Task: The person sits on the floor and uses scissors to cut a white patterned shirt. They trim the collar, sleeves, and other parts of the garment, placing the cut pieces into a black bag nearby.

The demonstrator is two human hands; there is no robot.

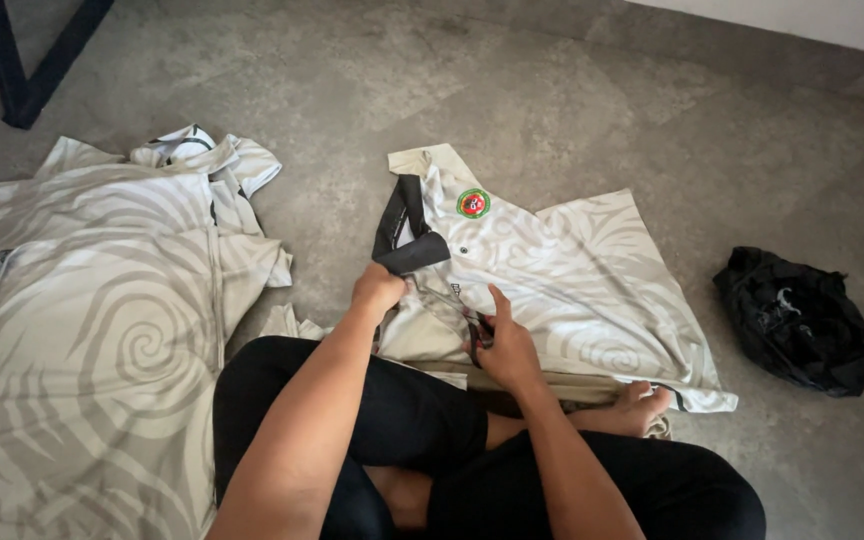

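1. The person sits cross-legged on the grey floor (pixel 572 110) in black trousers (pixel 402 420), one bare foot (pixel 632 408) poking out just to the right of the right wrist.

2. The left hand (pixel 377 290) is closed in a fist on the dark collar (pixel 407 235) of a cream polo shirt (pixel 572 280), pinching the fabric where the collar folds over.

3. The right hand (pixel 504 345) rests on the same shirt, just right of the left hand. Its fingers curl around something small and dark with a touch of red, pressed against the cloth; I cannot make out what it is, though the grip looks closed.

4. The shirt lies spread on the floor straight ahead of both hands, its near edge drawn up over the person's lap. It is pale with a faint swirling pattern, and a round red and green badge (pixel 472 203) sits on the chest, beyond the hands and between them.

5. A small dark button (pixel 463 250) shows on the placket, just past the left hand's knuckles.

6. Well off to the left of the left arm lies a heap of similar patterned shirts (pixel 102 310), overlapping one another and reaching up against the person's left knee.

7. Far out to the right of the right hand, apart from the shirt, a crumpled black bag (pixel 802 320) lies on the floor.

8. Away beyond the pile, at the far left, a dark blue furniture leg (pixel 22 75) stands angled on the floor.
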